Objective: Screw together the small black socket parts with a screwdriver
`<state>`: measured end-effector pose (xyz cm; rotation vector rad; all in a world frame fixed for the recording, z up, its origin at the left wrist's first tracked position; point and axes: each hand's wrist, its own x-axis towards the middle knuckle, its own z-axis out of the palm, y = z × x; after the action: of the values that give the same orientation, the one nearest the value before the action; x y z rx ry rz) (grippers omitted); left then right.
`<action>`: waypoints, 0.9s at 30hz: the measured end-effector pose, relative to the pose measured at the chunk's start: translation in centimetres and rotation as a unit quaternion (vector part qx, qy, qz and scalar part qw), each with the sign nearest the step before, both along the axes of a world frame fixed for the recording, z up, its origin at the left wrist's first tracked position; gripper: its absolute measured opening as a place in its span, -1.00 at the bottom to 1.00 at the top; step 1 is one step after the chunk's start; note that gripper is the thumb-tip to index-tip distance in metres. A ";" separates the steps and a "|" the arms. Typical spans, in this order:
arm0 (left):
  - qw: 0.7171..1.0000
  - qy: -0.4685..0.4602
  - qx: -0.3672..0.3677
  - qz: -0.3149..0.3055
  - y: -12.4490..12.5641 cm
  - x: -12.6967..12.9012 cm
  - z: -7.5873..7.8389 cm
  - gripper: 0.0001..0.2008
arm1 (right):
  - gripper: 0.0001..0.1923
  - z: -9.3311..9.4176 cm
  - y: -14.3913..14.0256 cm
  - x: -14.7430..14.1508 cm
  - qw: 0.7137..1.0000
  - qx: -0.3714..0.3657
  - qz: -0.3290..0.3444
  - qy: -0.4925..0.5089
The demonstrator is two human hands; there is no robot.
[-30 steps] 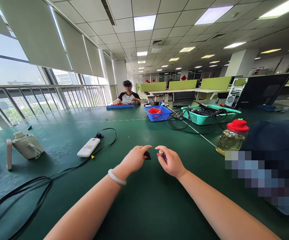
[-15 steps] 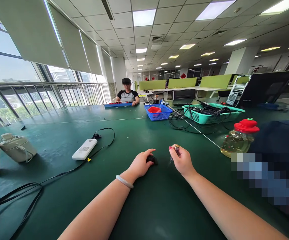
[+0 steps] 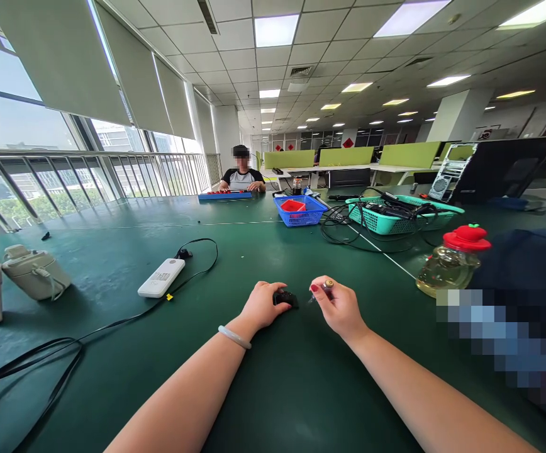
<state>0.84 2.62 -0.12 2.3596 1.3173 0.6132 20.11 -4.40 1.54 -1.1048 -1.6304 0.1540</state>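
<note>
Since half a second ago the right hand (image 3: 341,306) has drawn a little nearer the left, its small brass-tipped cylindrical piece (image 3: 328,285) now tilted toward the centre. That piece is pinched between thumb and fingertips, raised just above the dark green table mat (image 3: 273,390). The left hand (image 3: 262,304) rests on the mat, fingers curled lightly over a small black plastic part (image 3: 286,298) lying there. A white power bank (image 3: 161,277) with a black cable (image 3: 112,324) lies to the left, a red-capped glass bottle (image 3: 452,261) to the right.
</note>
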 end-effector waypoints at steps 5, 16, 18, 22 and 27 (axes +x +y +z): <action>0.999 0.010 0.030 -0.008 0.1 -0.2 -0.1 -0.63 | -0.63 0.0 -0.1 -0.3 0.998 0.025 0.034 -0.046; 0.999 0.026 0.045 -0.007 0.1 -0.2 0.0 -0.65 | -0.71 0.1 -0.4 -0.6 0.997 0.037 0.011 -0.070; 0.999 0.030 0.044 -0.005 0.1 -0.1 0.0 -0.63 | -0.72 0.2 -0.4 -0.5 0.998 0.031 0.013 -0.059; 0.999 0.034 0.040 -0.002 0.1 -0.2 0.0 -0.61 | -0.67 0.5 -0.6 -0.4 0.998 0.021 0.029 -0.042; 0.999 0.039 0.032 0.003 0.0 -0.2 0.0 -0.61 | -0.57 0.6 -0.6 -0.3 0.998 0.023 0.045 -0.032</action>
<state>0.60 2.67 -0.15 2.4545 1.3588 0.5783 19.84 -5.03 2.11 -1.0114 -1.7329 0.1408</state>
